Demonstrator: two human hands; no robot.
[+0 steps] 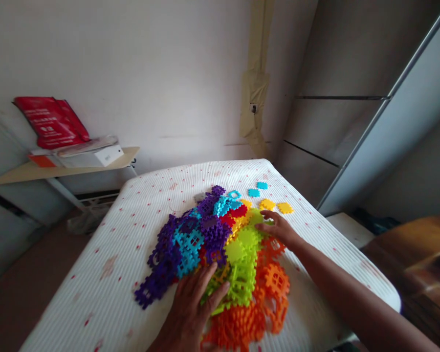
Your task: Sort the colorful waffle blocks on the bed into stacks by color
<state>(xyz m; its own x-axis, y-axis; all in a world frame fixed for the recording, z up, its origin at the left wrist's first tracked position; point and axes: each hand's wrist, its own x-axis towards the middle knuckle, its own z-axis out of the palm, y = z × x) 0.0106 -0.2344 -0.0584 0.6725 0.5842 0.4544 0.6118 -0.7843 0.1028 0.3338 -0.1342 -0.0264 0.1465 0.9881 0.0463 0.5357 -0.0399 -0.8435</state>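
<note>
A heap of interlocking plastic tiles with notched edges lies on a padded, ribbed white surface [113, 234]. Purple tiles [165, 249] and blue tiles [188, 244] form its left side. Lime green tiles [242, 278] fill the middle right, with orange tiles [242, 325] at the near right. My left hand [190, 303] rests at the heap's near edge, fingers apart, beside the green and purple tiles. At the upper right, my right hand [276, 229] reaches over a lime green tile [255, 216]; thumb and fingers are apart, their tips at the tile.
Loose blue tiles [254, 192] and yellow tiles [285, 208] lie flat beyond the heap. On the left, a shelf [128, 155] bears a white box [108, 155] and a red bag [53, 122]. A grey cabinet [337, 127] stands at the right, near a blurred brown object [410, 244].
</note>
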